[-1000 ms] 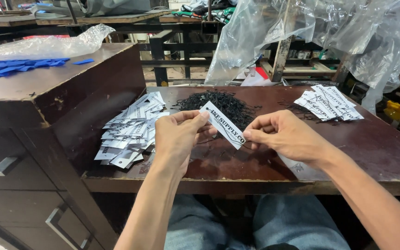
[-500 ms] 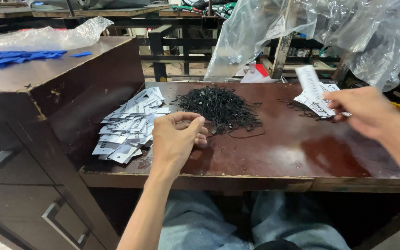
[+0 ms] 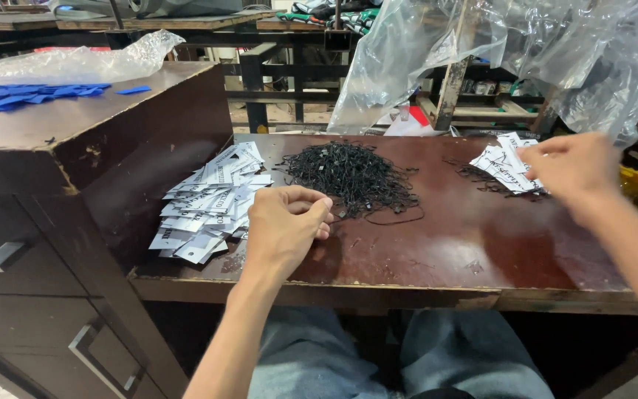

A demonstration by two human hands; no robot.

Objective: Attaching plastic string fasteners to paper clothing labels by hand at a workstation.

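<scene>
My left hand (image 3: 286, 225) rests on the brown table (image 3: 437, 258) with its fingers curled in, just left of a heap of thin black string loops (image 3: 352, 176); nothing shows in it. A stack of white printed tags (image 3: 212, 203) lies to its left. My right hand (image 3: 574, 164) reaches to the far right and pinches a white tag down onto a second pile of tags with strings (image 3: 505, 164).
A dark wooden cabinet (image 3: 46, 162) with drawers stands higher on the left, with blue pieces (image 3: 27, 96) and a clear bag on top. Crumpled clear plastic sheeting (image 3: 496, 52) hangs behind the table. My knees in jeans are below the table edge.
My right hand carried the white tag from in front of me to the pile at the right. My left hand let go of the tag and stayed near the strings.
</scene>
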